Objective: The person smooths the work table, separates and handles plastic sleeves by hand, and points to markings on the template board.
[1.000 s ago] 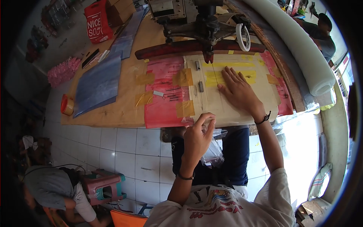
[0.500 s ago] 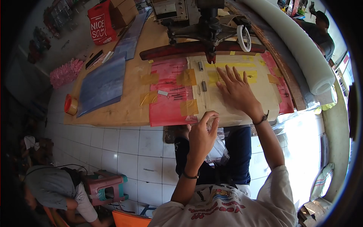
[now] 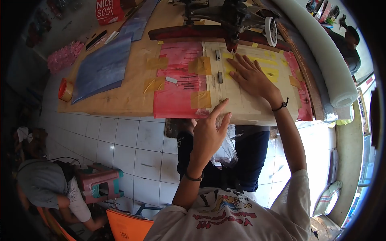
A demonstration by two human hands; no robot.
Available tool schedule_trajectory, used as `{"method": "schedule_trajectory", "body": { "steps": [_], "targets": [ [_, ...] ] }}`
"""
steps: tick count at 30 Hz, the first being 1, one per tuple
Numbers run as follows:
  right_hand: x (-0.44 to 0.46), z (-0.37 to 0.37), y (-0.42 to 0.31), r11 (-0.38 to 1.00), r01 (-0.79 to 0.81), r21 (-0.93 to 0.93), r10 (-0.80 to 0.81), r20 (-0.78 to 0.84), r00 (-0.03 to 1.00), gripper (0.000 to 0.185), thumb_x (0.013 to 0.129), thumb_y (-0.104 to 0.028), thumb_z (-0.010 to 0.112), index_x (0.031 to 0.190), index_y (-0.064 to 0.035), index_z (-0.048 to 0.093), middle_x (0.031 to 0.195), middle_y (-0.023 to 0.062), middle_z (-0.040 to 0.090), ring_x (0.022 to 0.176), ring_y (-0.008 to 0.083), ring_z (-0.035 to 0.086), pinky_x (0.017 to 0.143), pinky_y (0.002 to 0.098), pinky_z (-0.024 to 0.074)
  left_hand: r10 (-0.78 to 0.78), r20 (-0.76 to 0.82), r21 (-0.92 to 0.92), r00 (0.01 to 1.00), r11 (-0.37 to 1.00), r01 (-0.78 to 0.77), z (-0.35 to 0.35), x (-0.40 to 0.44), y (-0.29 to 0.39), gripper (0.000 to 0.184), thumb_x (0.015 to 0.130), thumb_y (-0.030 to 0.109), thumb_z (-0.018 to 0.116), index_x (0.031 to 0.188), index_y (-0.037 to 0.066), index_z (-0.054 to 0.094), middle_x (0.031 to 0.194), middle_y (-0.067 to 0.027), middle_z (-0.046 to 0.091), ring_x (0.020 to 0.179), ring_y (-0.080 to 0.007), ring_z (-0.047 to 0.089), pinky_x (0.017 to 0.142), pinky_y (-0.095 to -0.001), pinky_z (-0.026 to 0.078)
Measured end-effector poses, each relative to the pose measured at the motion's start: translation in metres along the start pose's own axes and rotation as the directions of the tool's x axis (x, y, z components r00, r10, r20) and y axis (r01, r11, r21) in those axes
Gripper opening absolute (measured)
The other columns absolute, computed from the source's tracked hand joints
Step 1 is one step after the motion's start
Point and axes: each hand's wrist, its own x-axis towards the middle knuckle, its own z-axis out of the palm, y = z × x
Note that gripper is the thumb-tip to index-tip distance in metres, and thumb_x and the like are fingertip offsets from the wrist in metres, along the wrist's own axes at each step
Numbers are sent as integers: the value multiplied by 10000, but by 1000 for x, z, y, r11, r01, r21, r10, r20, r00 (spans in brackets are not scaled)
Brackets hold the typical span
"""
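My right hand point(image 3: 255, 79) lies palm down with fingers stretched out on the tan taped board point(image 3: 241, 106), over its yellow tape patches. At the front edge of the board is my left hand point(image 3: 210, 130), index finger and thumb apart, with nothing visible between them. Two small grey metal blocks point(image 3: 220, 77) sit on the board left of my right hand. Beside it, a red sheet point(image 3: 175, 105) is held by brown tape point(image 3: 200, 65) and carries a small pale block point(image 3: 171, 80). Clear plastic packets point(image 3: 226, 153) rest on my lap, partly hidden by my left arm.
A dark metal machine point(image 3: 237, 18) with a long red bar point(image 3: 181, 33) stands beyond my hands, a white ring point(image 3: 271, 31) on it. Blue sheets point(image 3: 102, 70) and a tape roll point(image 3: 65, 89) lie left. A foam roll point(image 3: 321, 52) runs along the right. Another person point(image 3: 44, 182) bends low at left.
My left index finger has straightened and opened away from the thumb, reaching over the board's edge. My right hand stays flat on the board. The whole view has tilted, so the table appears higher.
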Motion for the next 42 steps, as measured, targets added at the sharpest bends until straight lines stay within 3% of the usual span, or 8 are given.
{"method": "schedule_trajectory", "body": {
  "steps": [12, 15, 18, 21, 24, 30, 33, 42],
  "targets": [
    [34, 9, 9, 1000, -25, -7, 25, -41, 999, 622, 1065, -547, 378, 1561, -174, 402, 1640, 181, 327, 1524, 423, 259, 1228, 615, 190, -26, -2, -60, 1000, 998, 26, 0, 3, -3, 383, 1011, 266, 642, 1369, 132, 645, 703, -173, 640, 489, -238, 508, 565, -370, 466],
    [40, 17, 7, 1000, -11, -12, 9, -158, 987, 657, 1060, -552, 387, 1533, -97, 423, 1597, 208, 391, 1505, 422, 300, 1221, 614, 212, -75, 58, 22, 995, 997, 74, -6, 6, 1, 374, 1010, 291, 620, 1361, 164, 649, 808, -215, 718, 675, -344, 721, 610, -406, 562],
    [49, 19, 6, 997, -38, -64, 31, -110, 993, 693, 1056, -559, 392, 1513, -39, 431, 1571, 229, 419, 1494, 420, 324, 1216, 612, 229, -158, 138, 25, 978, 987, 156, -12, 9, 8, 373, 1008, 281, 623, 1359, 156, 648, 818, -210, 722, 687, -343, 721, 639, -429, 567],
    [56, 24, 8, 998, -46, -30, 42, -125, 991, 696, 1054, -564, 394, 1505, -36, 444, 1557, 245, 429, 1482, 425, 342, 1209, 613, 243, -67, 32, -94, 997, 993, 70, -3, 5, 0, 364, 1019, 243, 624, 1359, 114, 646, 819, -234, 685, 533, -292, 590, 604, -386, 501],
    [54, 20, 3, 998, -53, -42, 47, -121, 991, 700, 1055, -563, 390, 1499, -24, 447, 1558, 243, 430, 1479, 423, 347, 1204, 613, 253, -66, 39, -109, 997, 992, 70, -3, 5, -1, 358, 1023, 234, 617, 1357, 107, 645, 855, -242, 694, 557, -290, 611, 616, -390, 510],
    [55, 25, 4, 995, -70, -68, 60, -147, 987, 606, 1073, -533, 381, 1516, -126, 460, 1558, 212, 445, 1475, 432, 349, 1211, 581, 252, 1, 1, -119, 1000, 993, -1, -1, 5, -4, 348, 1013, 244, 618, 1342, 134, 649, 834, -201, 722, 655, -340, 707, 616, -437, 552],
    [53, 23, 2, 998, -53, -25, 49, -153, 987, 593, 1084, -509, 367, 1508, -107, 467, 1561, 220, 439, 1484, 429, 336, 1217, 575, 244, -94, 79, -102, 992, 990, 102, -4, 4, 0, 351, 1025, 227, 614, 1354, 108, 646, 905, -229, 717, 596, -307, 628, 647, -390, 519],
    [-63, -22, -23, 992, 91, 89, -78, -142, 987, 392, 1024, -248, 585, 1354, -38, 617, 1506, 227, 504, 1452, 416, 400, 1213, 561, 281, -12, 22, -62, 1000, 998, 13, -4, 5, -1, 341, 1023, 221, 627, 1347, 118, 652, 736, -170, 643, 500, -199, 521, 545, -367, 461]
  ]
}}
